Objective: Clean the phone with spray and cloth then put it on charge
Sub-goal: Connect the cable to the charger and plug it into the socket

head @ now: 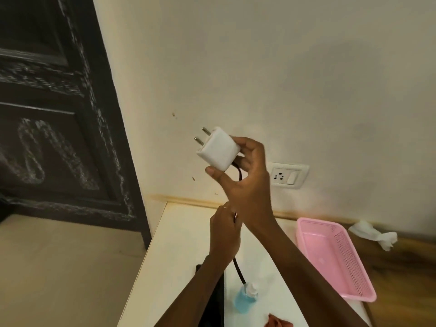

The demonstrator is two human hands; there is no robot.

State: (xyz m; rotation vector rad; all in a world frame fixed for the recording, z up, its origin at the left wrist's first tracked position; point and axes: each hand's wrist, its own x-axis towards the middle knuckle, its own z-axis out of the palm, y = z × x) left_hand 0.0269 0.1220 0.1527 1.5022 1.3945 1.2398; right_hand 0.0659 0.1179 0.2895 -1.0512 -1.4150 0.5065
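The phone [212, 300] at the lower centre is mostly hidden behind the left forearm, only a dark edge showing; a reddish cloth [278, 322] is cut off by the bottom edge; the blue spray bottle [245, 297] stands blurred beside the phone. At the centre, the right hand [245, 182] holds the white charger plug [218, 149] between thumb and curled fingers, pins pointing upper left; below it, the left hand [224, 232] pinches the black cable [239, 271]; a wall socket [286, 175] sits just right.
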